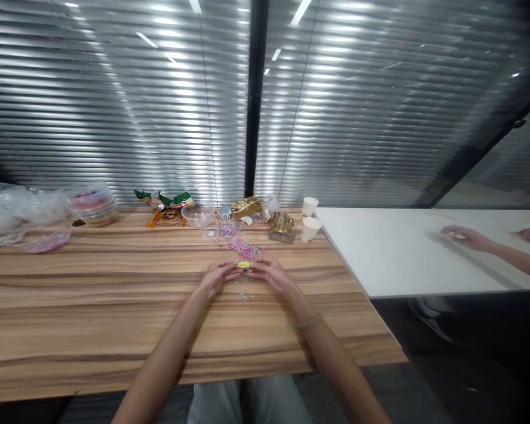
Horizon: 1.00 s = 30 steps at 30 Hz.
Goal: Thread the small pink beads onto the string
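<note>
The left hand (218,275) and the right hand (270,272) pinch a small yellow piece (244,265) at opposite ends, fingertips closed on it. The piece is between the 2 hands, near the wooden table (115,318); whether it touches the top, I cannot tell. Just beyond lie scattered pink bits (245,247), then a jar (225,215). To the right stand 2 paper cups (310,229).

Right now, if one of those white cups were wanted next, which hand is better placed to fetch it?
The right hand, I'd judge: it is nearer the white cups, which stand beyond it to the right. Both hands hold the yellow thing, so the left hand might keep it.
</note>
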### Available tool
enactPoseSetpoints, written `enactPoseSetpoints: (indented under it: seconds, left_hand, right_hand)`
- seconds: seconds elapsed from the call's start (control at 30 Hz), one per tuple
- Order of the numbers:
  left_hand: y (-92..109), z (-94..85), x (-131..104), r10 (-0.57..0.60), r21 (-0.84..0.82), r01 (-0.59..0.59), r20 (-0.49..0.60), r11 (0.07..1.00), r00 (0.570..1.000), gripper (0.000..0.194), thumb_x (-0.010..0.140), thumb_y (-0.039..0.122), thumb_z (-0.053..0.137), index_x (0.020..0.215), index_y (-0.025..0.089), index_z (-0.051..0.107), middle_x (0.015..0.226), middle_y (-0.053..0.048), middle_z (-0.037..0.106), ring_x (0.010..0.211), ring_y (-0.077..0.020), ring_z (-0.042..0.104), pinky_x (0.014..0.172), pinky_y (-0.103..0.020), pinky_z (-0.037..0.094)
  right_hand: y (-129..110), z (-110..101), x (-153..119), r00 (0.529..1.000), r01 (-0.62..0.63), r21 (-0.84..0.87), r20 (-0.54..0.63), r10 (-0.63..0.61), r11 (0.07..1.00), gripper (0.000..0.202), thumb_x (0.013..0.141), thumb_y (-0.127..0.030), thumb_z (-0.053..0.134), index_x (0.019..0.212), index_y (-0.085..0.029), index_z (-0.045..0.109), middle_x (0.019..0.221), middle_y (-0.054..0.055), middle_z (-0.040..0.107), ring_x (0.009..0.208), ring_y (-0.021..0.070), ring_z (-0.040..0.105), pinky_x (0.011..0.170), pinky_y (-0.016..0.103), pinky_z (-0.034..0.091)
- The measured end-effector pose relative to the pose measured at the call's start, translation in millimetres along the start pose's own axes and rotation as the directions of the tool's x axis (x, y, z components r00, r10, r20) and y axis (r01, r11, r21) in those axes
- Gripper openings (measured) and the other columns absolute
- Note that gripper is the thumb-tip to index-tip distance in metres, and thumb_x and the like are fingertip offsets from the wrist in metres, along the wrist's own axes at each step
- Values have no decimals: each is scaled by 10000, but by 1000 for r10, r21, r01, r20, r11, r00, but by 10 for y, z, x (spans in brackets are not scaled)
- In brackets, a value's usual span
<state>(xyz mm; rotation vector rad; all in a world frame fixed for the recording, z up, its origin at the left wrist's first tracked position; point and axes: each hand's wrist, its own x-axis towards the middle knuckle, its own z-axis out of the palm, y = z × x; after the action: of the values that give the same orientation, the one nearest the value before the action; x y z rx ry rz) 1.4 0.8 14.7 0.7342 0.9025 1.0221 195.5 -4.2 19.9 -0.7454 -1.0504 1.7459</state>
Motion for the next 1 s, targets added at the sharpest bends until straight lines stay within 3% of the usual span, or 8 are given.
enactPoseSetpoints:
  seconds: [0.17,0.47,0.63,0.73,0.83,0.9,1.0]
  left_hand:
    - [23,22,-16,-1,0,1,-2,1000,1000,69,704,142,689,745,87,680,735,-93,715,725,-199,683,806,-319,520]
    - [47,-7,9,11,13,-11,-25,1000,1000,63,707,106,678,764,80,685,799,-100,718,748,-189,681,832,-304,515]
    - [165,-15,-26,63,31,-61,-90,998,994,54,716,78,656,756,92,689,794,-91,718,747,-171,679,832,-285,509]
    - [312,-87,-83,118,10,-118,-184,993,976,78,710,63,649,752,115,689,814,-79,720,791,-172,676,866,-290,490]
    - [517,-347,-192,166,-4,-177,-315,984,934,94,713,42,616,720,108,681,812,-84,718,828,-174,669,901,-293,471]
    - [691,-676,-309,172,1,-190,-432,982,885,118,728,37,578,731,107,673,800,-83,714,848,-176,662,893,-291,477]
    - [978,-1347,-559,247,22,-319,-684,948,686,170,780,56,504,752,159,636,739,-17,698,894,-151,642,822,-228,506]
  right_hand:
    - [-13,-5,-14,999,33,-82,1,-33,996,128,663,-297,713,777,-252,674,956,140,674,902,258,639,841,494,456]
    - [18,-81,41,999,52,-63,-11,-53,997,123,648,-279,731,760,-249,691,923,123,687,840,229,652,792,467,463]
    - [46,-152,103,995,44,19,-85,-42,999,234,590,-291,769,761,-160,678,864,75,686,791,192,646,831,408,489]
    - [55,-177,118,994,67,45,-90,-62,997,250,608,-295,760,789,-148,668,869,55,675,798,172,634,817,363,503]
    - [64,-187,125,993,62,47,-99,-57,997,256,607,-305,760,785,-150,661,830,45,670,757,159,629,773,335,513]
    - [70,-187,131,994,50,43,-102,-46,998,268,597,-322,765,769,-148,656,795,42,665,738,161,625,760,334,516]
    - [80,-185,143,994,54,50,-98,-49,997,260,599,-332,764,749,-153,650,782,44,661,744,168,616,764,330,515]
